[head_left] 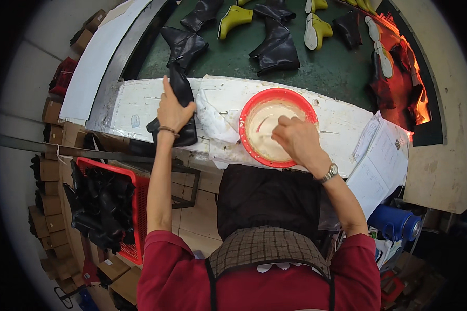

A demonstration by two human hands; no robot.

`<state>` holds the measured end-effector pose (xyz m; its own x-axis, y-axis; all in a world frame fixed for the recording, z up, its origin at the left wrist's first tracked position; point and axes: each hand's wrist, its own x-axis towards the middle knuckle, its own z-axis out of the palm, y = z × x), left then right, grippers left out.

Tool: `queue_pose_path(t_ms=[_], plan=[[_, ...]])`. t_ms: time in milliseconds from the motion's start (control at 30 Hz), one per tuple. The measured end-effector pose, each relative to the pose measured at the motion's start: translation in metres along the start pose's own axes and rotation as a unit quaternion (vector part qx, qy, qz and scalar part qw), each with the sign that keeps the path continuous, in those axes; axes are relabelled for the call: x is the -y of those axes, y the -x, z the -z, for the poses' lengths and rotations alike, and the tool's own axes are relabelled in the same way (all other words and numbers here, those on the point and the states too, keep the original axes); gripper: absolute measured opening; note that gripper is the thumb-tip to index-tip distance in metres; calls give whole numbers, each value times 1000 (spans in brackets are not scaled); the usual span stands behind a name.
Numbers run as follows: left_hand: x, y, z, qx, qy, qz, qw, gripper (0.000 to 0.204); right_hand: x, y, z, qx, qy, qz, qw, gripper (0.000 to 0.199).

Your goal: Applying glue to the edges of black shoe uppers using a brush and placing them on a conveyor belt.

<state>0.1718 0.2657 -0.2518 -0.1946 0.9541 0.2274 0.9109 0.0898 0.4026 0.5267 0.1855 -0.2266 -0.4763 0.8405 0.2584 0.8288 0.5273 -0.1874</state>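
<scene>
A black leather boot (180, 84) lies on the white board at the left. My left hand (173, 110) grips it, the index finger stretched along it and the thumb at its right side; the other fingers are mostly hidden. My right hand (299, 139) is over a red bowl (243, 129) of cream-coloured paste (262, 122). Its fingers are pinched together at the paste, and what they hold, if anything, is hidden. Between the boot and the bowl lies a crumpled white cloth (215, 120).
Beyond the white board (342, 129), a green belt (223, 57) carries black boots (277, 49) and yellow boots (234, 22). An orange glow lights its right end. Papers (381, 160) hang at the right, above a blue jug (394, 223). A red crate (140, 207) of black boots stands lower left.
</scene>
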Motion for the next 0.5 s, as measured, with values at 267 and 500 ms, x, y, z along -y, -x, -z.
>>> queue_pose_path(t_ms=[267,500], plan=[[-22,37,108,-49,127,-70,988,38,-22,51,62,-87,-49,-153,983,12],[-76,61,130,340,370,15,865,33,-33,48,73,-113,-223,-190,949,11]])
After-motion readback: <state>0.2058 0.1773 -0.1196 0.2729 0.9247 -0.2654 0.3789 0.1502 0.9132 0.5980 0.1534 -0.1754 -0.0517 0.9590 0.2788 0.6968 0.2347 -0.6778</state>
